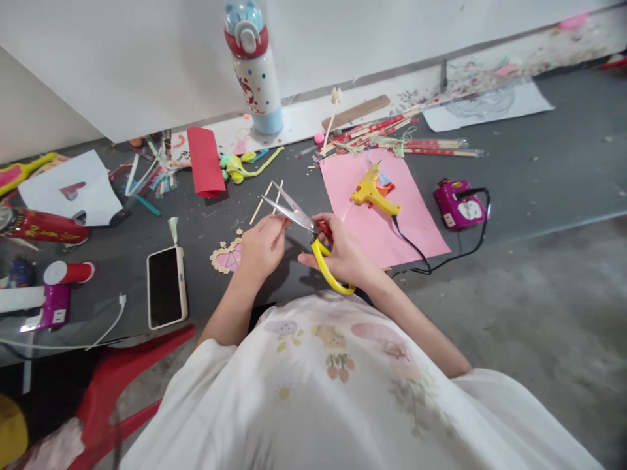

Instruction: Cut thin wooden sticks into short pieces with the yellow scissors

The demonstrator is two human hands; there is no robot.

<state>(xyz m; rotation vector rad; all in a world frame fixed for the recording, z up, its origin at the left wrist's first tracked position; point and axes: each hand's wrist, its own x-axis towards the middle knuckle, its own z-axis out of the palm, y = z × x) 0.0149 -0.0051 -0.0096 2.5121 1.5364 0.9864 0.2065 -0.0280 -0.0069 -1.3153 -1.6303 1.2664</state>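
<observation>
My right hand (345, 254) grips a pair of scissors (306, 228) by their yellow and red handles, blades parted and pointing up-left. My left hand (262, 247) is pinched closed right at the blades, holding something too small to make out. Just left of it on the dark mat lies a pink heart-shaped piece edged with pale beads (226, 256). Two thin wooden sticks (268, 199) lie beyond the blades.
A yellow glue gun (372, 192) rests on pink paper (416, 225), its cord running to a purple box (458, 205). A phone (166, 286) lies at the left. A water bottle (255, 68), red paper (206, 163), loose sticks and scraps crowd the back.
</observation>
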